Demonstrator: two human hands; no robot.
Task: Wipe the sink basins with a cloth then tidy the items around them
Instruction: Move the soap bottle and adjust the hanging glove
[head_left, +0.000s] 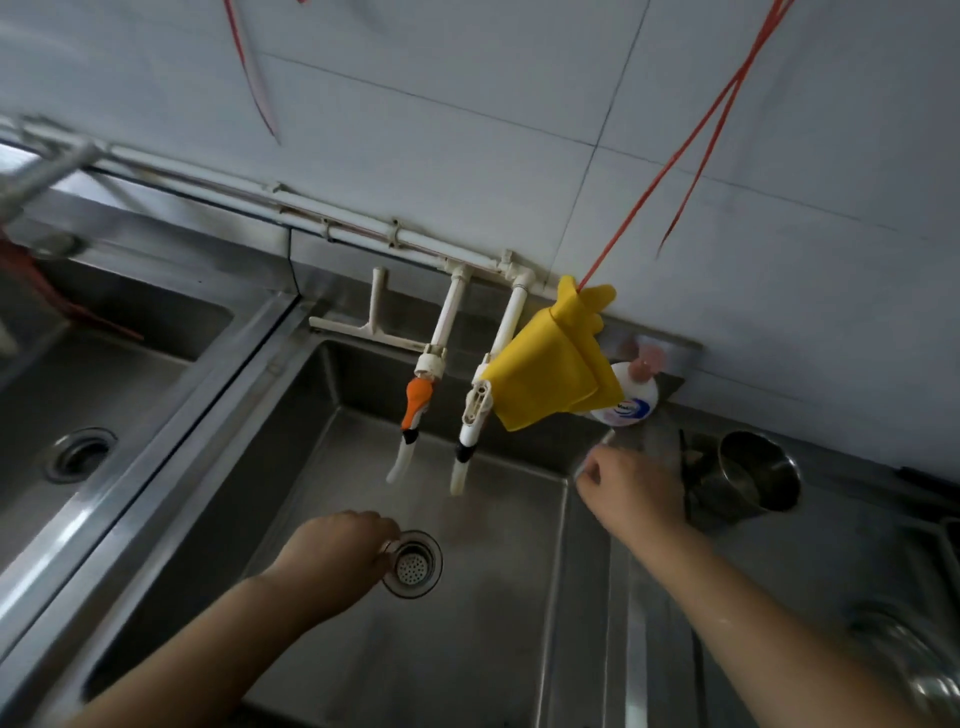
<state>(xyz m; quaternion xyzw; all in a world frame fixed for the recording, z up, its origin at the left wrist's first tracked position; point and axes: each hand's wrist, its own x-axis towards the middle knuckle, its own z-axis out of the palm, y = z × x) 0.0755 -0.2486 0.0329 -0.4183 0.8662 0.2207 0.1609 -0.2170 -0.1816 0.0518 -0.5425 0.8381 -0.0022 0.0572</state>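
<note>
Head view, and nearest us the left hand (337, 545) is down in the middle basin (493, 649), fingers (384, 538) curled at the rim of the drain strainer (413, 564); whether they pinch that rim I cannot tell. At two o'clock from the drain, the right hand (631, 491) sits at the basin's right edge, fingers loosely bent with nothing visibly in them.

Now the cloth (553, 364): yellow, hanging at twelve o'clock from the right hand, draped over the right-hand tap (478, 410) and hooked on a red string (675, 161). It looks soft, light and limp, so my call is to take it at the lower free corner and lift it up off the tap rather than tug sideways. The string may snag it.

Around it, just behind the cloth at three o'clock, a pump soap bottle (631, 400) stands on the desk (779, 571), likely slippery when wet and easy to knock. Farther right, a steel cup (758, 470) lies tipped on its side beside a dark utensil (685, 467). The orange-handled tap (418, 405) hangs at eleven o'clock over the basin. Far at nine o'clock lies the second basin (104, 389) with its own drain.
</note>
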